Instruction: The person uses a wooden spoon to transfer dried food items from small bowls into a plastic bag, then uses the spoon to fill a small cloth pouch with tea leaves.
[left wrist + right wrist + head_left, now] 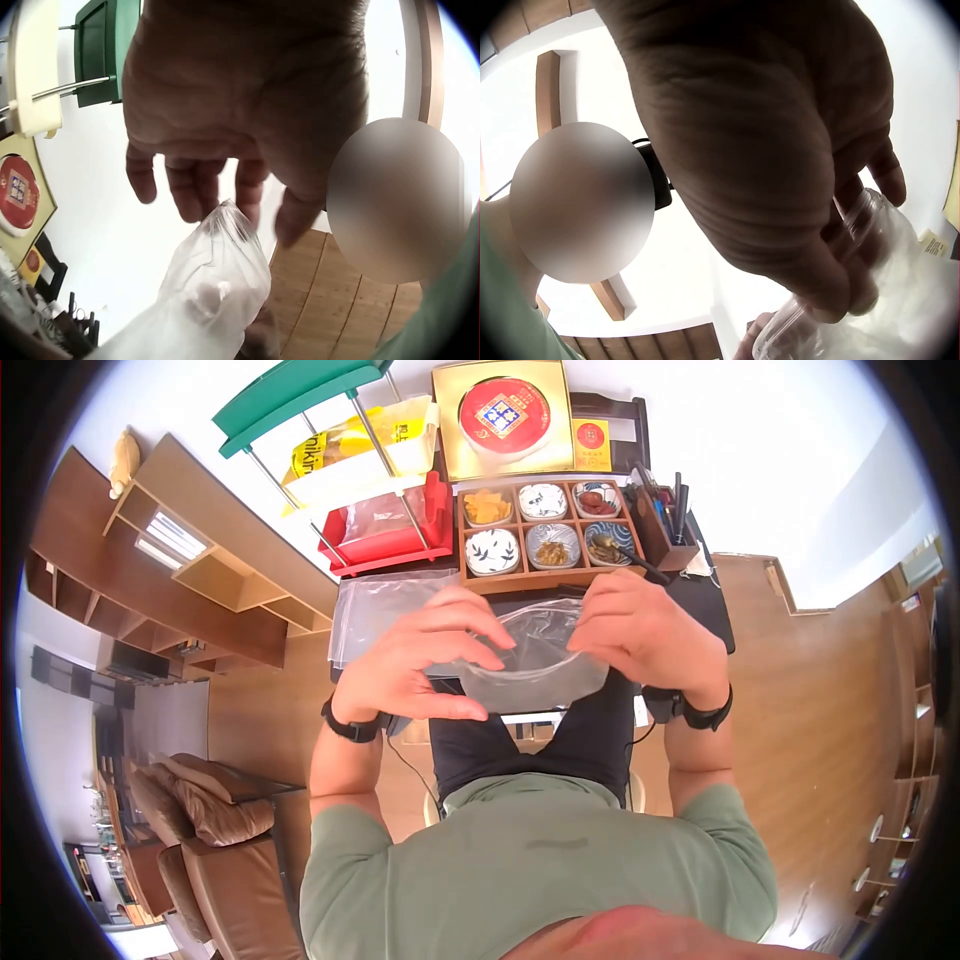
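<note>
A clear plastic bag (535, 685) with its mouth spread apart hangs above my lap. My right hand (650, 628) pinches the bag's rim between thumb and fingers. In the right wrist view, the ridged strip of the bag's mouth (776, 341) runs beneath that hand's fingertips. My left hand (415, 650) is at the bag's left side, its fingers spread and lightly bent, the thumb well apart from them. From the left wrist, the peaked corner of the bag (227, 217) shows right by the left fingertips, with no pinch around it.
Beyond the hands stands a wooden divided box (520, 579) with several small bowls of dried bits and a spoon. Flat clear bags (385, 622) lie left on the dark table. Behind are a red-and-green rack (335, 557), a gold box (450, 445) and a pen holder (668, 540).
</note>
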